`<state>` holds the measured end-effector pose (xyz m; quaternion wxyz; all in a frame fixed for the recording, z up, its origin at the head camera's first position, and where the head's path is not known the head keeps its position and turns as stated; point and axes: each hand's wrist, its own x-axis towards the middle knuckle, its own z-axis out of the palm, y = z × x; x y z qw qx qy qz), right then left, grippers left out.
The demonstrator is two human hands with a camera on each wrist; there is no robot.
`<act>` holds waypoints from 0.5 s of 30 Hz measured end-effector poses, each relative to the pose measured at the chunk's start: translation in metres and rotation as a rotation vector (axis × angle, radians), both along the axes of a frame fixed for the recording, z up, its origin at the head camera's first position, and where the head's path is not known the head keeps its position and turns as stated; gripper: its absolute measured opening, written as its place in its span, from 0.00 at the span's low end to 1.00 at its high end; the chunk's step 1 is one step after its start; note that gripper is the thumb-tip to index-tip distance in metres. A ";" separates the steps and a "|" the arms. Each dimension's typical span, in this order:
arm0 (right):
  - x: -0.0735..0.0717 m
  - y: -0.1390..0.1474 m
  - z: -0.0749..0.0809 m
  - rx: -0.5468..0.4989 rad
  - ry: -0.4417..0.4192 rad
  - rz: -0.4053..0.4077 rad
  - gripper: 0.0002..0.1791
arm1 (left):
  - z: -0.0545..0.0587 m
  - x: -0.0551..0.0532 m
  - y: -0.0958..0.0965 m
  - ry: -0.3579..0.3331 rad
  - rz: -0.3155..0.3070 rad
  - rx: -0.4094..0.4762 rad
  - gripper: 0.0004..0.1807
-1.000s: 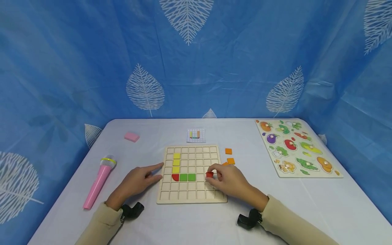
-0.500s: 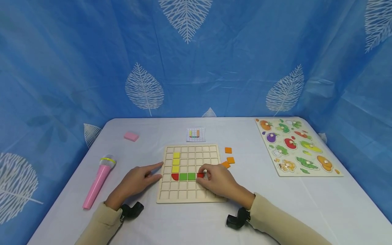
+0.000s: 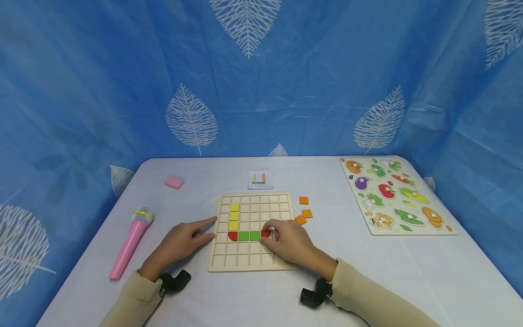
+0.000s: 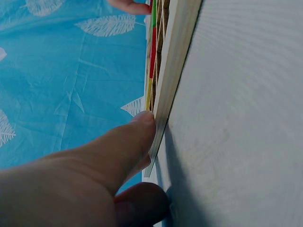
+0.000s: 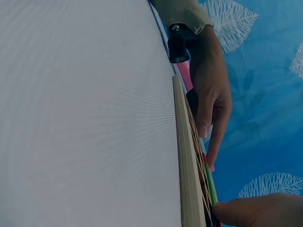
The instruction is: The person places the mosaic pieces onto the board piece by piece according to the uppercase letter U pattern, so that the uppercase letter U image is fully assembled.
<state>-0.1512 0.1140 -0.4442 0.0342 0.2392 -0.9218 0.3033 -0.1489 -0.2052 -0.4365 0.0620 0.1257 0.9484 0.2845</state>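
The counter [image 3: 441, 272], under a white cloth, carries everything. Toward its right end lies a vegetable puzzle [image 3: 390, 208], flat, its pieces fitted with small knobs. The wooden-looking grid board [image 3: 255, 260] lies flat between the hands; it is probably stiff and light enough to slide on cloth, so its edge is the place to steady it.

The left hand [image 3: 184, 240] does just that: thumb and forefinger reach out fairly straight and touch the board's left edge, clasping nothing. The right hand [image 3: 290, 240] is closed to a pinch, thumb and forefinger on a red tile [image 3: 265, 233] at the cell right of the green tiles; whether the tile sits fully down cannot be told.

Well left lies a pink microphone [image 3: 131, 240]. Beyond the board are a printed card [image 3: 259, 180] and a pink block [image 3: 174, 182].

Smallest are the tiles: three yellow tiles [image 3: 234, 216] in a column, a rounded red piece [image 3: 233, 236] below them, two green tiles [image 3: 244, 236] beside it, and three orange tiles [image 3: 307, 213] by the board's right edge. They look hard, likely light and slick-faced, best pinched by opposite edges.
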 end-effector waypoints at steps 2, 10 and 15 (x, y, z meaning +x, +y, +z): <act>0.000 0.000 0.000 0.001 0.002 -0.004 0.09 | -0.001 0.000 0.000 -0.001 0.000 -0.001 0.30; 0.002 0.001 0.001 0.007 0.001 -0.008 0.10 | -0.002 0.000 0.000 -0.008 -0.001 -0.002 0.30; 0.001 0.000 0.001 0.013 0.006 -0.009 0.09 | -0.001 0.000 0.000 -0.001 -0.003 -0.004 0.30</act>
